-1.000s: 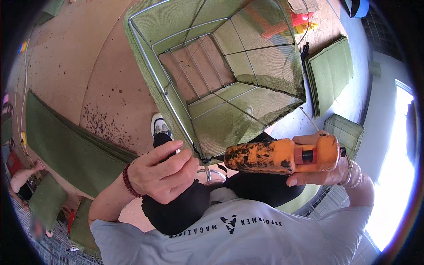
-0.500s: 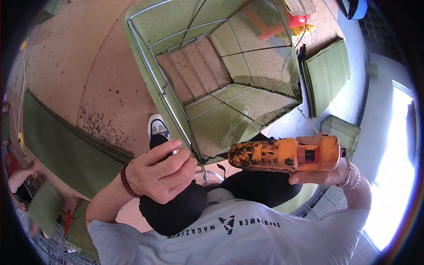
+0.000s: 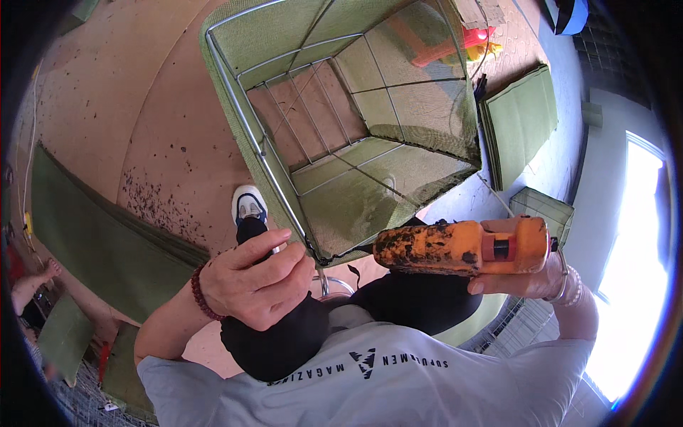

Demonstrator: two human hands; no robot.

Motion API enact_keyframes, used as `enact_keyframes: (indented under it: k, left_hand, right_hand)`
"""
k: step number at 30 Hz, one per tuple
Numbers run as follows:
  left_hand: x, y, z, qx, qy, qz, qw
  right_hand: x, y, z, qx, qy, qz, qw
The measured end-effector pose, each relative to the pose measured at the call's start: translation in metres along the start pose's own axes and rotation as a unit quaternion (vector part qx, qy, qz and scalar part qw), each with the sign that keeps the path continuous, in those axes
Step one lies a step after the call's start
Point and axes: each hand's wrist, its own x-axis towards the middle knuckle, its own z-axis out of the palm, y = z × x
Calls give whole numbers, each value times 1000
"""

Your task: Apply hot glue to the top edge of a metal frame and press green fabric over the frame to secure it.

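Observation:
My right hand [image 3: 516, 285] is wrapped under an orange handheld power tool [image 3: 445, 249], smeared with black grime. Its left end points at the lower corner of a box-shaped wire frame [image 3: 267, 153] covered in green mesh cloth [image 3: 363, 203]. My left hand [image 3: 263, 281] is beside that corner with fingers curled together; a small pale bit shows at the fingertips, too small to name. Black edging [image 3: 334, 257] runs along the frame's lower rim. The frame stands tilted with its open side toward me, and I see the floor through its bars.
Folded green cloth lies in stacks at left [image 3: 99, 235] and at right [image 3: 519, 124]. Black scraps [image 3: 153, 199] are scattered on the floor. Red and yellow plastic things [image 3: 477, 44] lie beyond the frame. Another person's arm [image 3: 35, 285] shows at the far left.
The frame and the floor around it have shifted slightly left in view. Both hands stay nearly in place, and the orange tool is still held at the corner.

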Motion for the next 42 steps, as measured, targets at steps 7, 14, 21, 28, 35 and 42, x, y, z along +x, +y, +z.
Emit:
enact_keyframes:
  k: [7, 14, 21, 28, 35, 42]
  left_hand:
    - [-1, -1, 0, -12, 5, -7, 1000]
    - [0, -2, 0, -8, 6, -2, 1000]
    - [0, -2, 0, -6, 3, 0, 1000]
    - [0, -3, 0, -24, 5, 6, 1000]
    - [1, -4, -1, -27, -3, 5, 1000]
    - [6, -5, 2, -48, 4, 2, 999]
  right_hand:
    - [-5, 8, 0, -16, 29, -17, 999]
    - [1, -1, 2, -58, -11, 2, 998]
    - [-5, 7, 1, -31, 14, -11, 999]
    - [-8, 4, -4, -34, 19, -4, 999]
    - [-11, 3, -7, -26, 25, 10, 999]
    - [-13, -4, -11, -74, 16, 6, 997]
